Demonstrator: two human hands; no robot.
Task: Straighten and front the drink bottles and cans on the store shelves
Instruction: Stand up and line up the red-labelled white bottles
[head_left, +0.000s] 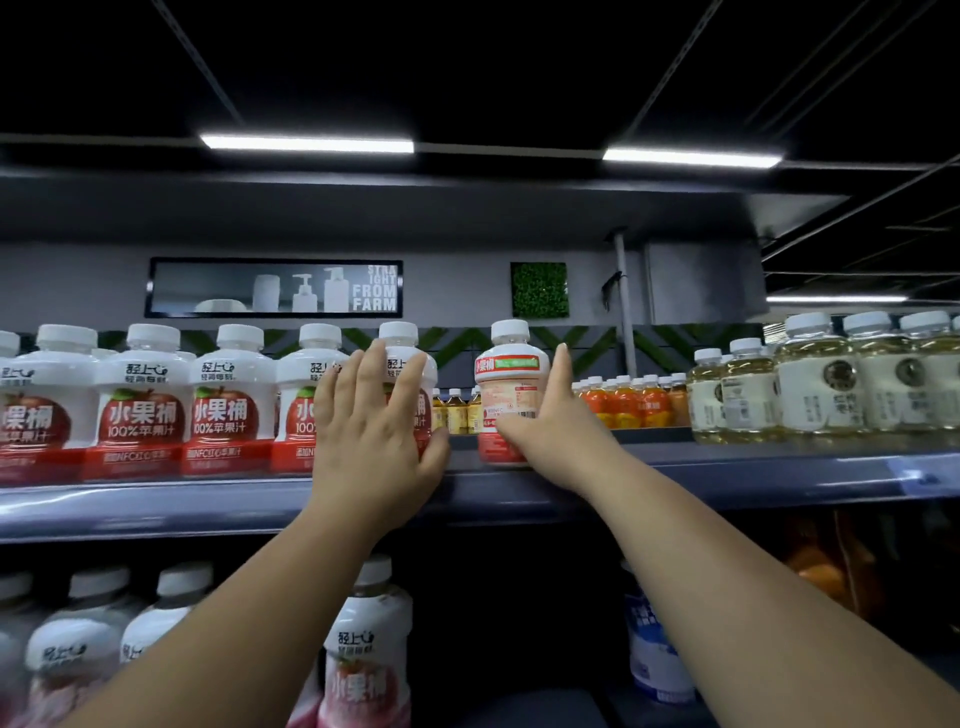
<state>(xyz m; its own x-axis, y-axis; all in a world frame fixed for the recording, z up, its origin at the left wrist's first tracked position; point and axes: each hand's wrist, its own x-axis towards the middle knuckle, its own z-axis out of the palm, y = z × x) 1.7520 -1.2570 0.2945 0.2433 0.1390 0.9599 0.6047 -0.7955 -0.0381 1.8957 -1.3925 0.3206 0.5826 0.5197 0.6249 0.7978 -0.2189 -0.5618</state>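
Head view. Just right of the frame's centre, the right hand (550, 421) grips a squat white plastic juice bottle with a white cap and red base (511, 379). The thumb crosses its lower front and the fingers run up its right side. This juice bottle stands upright on the grey metal shelf (727, 467), with a clear gap to its left. Its barcode and small print face out, not the apple picture.

Left of centre, the left hand (374, 421) is open, fingers straight and spread. It lies flat against the end bottle (402, 353) of the row of matching red-apple bottles (140, 395), which runs to the left edge with labels forward.

The step in hand looks to be fronting the stray. To do it well:

- Twist it about its own axis with the base on the shelf until the apple faces out.
- Slide it left until it touches the end bottle.
- Bring its front level with the row.
- Let the flat left palm brace the row, so the arriving bottle cannot nudge it askew.
- Avoid pushing it back, since small orange-capped bottles (628, 400) stand just behind.
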